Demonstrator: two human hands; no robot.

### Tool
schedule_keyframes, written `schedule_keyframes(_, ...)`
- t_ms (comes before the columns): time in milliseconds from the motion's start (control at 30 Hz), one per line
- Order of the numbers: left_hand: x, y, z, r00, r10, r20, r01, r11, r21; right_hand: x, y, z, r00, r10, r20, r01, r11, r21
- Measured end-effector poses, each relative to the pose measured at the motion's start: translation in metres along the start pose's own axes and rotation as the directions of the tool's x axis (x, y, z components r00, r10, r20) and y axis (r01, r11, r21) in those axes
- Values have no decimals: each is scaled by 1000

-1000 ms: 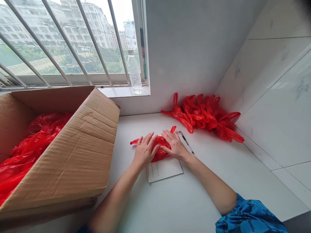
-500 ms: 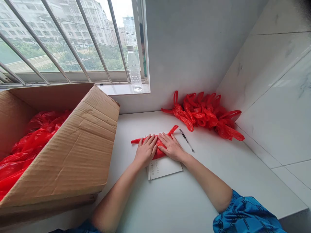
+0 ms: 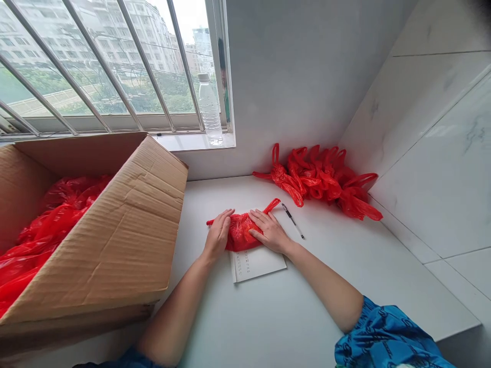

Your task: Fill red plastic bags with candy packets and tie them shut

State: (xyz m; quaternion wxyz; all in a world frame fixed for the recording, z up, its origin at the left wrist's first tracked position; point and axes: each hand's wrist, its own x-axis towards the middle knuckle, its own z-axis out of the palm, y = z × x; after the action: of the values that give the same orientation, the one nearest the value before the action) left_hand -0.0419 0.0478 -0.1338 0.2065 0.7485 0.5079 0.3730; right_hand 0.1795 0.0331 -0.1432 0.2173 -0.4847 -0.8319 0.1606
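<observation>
A crumpled red plastic bag lies on the white counter, partly over a sheet of paper with written rows. My left hand rests on the bag's left end, fingers stretched flat. Over the bag's right part lies my right hand, also flat with fingers extended. One bag handle pokes out to the left, another up to the right near a pen.
A pile of red plastic bags sits in the far corner against the tiled wall. A large open cardboard box holding more red bags stands at the left. A plastic water bottle stands on the window sill.
My left hand has slid left to the bag's end, uncovering the bunched middle. The right hand stays pressed on the bag's right side.
</observation>
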Motion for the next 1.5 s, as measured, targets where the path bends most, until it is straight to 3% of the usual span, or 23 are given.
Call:
schedule_keyframes(100, 2, -4, -10, 980, -60, -190, 62, 998, 9, -1, 2, 1, 1000, -3, -29, 3, 1000, 10)
schedule_keyframes(267, 0, 4, -17, 964, -104, -244, 132, 986, 98, -4, 2, 3, 994, -25, -105, 21, 999, -39)
schedule_keyframes(400, -5, 10, -21, 977, -142, -157, 169, 970, 174, -5, 1, 4, 989, -52, -140, 46, 998, -45)
schedule_keyframes(567, -8, 8, -21, 990, -138, -7, 133, 935, 330, -4, 5, 8, 994, -26, -109, 29, 999, 22)
schedule_keyframes(733, -11, 3, -19, 982, -187, -25, 188, 968, 166, -5, -1, 6, 982, -60, -178, 50, 997, -63)
schedule_keyframes(833, -14, 4, -16, 983, -174, -50, 176, 983, 45, -9, -16, 1, 948, -151, -282, 114, 983, -143)
schedule_keyframes(933, -16, 5, -12, 982, -174, -79, 162, 978, -132, -14, -33, 1, 922, -237, -306, 200, 969, -148)
schedule_keyframes(1100, -16, 6, -5, 968, -241, -75, 184, 875, -447, -16, -38, 10, 946, -219, -240, 195, 973, -121)
schedule_keyframes(1200, -15, 10, -5, 960, -279, -26, 216, 796, -565, -15, -33, 13, 940, -207, -271, 193, 978, -78)
schedule_keyframes(1367, -20, 20, -7, 956, -288, 65, 261, 724, -638, -16, -29, 18, 923, -196, -330, 205, 979, -10)
schedule_keyframes(1500, -24, 25, -4, 984, -140, 111, 175, 878, -445, -16, -27, 19, 920, -195, -340, 212, 977, 12)
